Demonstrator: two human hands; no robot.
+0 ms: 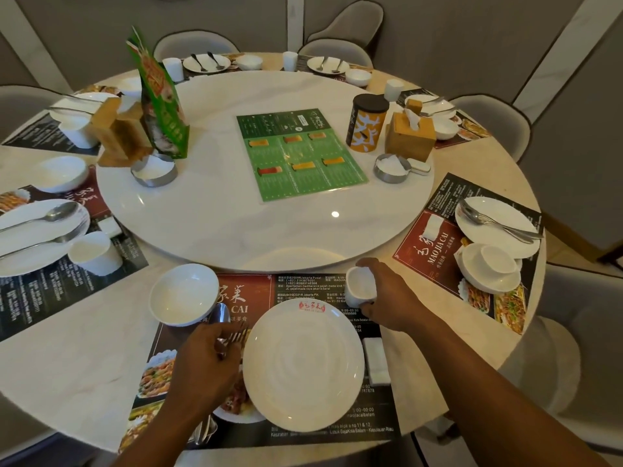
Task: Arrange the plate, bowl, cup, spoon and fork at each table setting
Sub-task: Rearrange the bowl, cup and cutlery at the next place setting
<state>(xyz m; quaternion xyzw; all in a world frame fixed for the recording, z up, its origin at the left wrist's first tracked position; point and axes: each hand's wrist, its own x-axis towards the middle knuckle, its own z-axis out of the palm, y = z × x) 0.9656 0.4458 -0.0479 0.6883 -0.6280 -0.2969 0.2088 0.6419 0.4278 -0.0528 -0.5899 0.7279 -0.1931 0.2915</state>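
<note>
At the near setting a white plate (303, 365) lies on the dark placemat (337, 429). A white bowl (183, 294) stands at the mat's far left corner. My left hand (205, 358) grips a spoon (219, 313) and a fork (237, 335) together just left of the plate, their handles running back under my wrist. My right hand (387, 294) holds a small white cup (360, 290) beyond the plate's far right rim, low over the mat.
A white lazy Susan (236, 214) fills the table's middle with a green menu (300, 153), tissue box (409, 136), tin (367, 123) and menu stand (158, 99). Other settings ring the table. At the right one, a cup sits inside a bowl (492, 267). Grey chairs surround everything.
</note>
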